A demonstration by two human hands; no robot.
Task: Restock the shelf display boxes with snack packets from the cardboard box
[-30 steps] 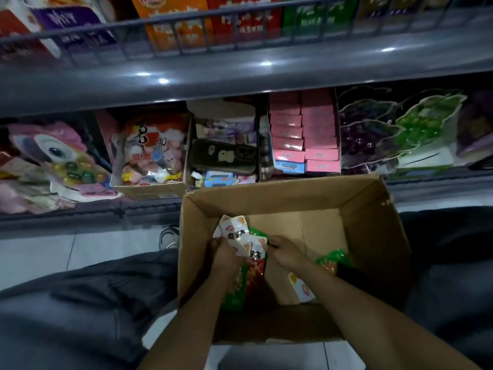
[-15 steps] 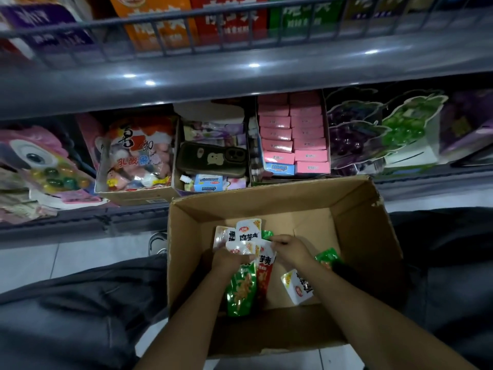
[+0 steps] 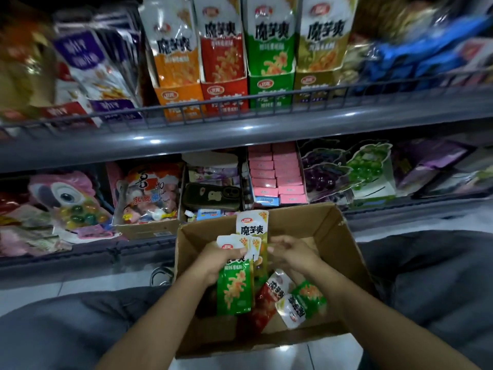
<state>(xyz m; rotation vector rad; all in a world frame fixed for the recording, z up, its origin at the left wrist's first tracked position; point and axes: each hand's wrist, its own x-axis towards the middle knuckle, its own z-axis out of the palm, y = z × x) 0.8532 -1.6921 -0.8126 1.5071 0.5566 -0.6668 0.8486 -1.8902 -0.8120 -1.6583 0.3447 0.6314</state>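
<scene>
Left hand (image 3: 213, 263) clutching a fanned bunch of glossy packets (image 3: 237, 279), white tops, green and olive bodies, over the cardboard box (image 3: 333, 236), right hand (image 3: 290, 252) beside them, fingers loose, holding nothing

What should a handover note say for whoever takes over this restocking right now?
Left hand grips a fan of snack packets, green one in front, above the cardboard box.
Right hand is beside them, fingers loosely curled, apparently holding nothing.
More loose packets lie in the box.
Orange, red, green and gold display boxes stand on the upper shelf.
Left: place the held packets, then the rest.
</scene>
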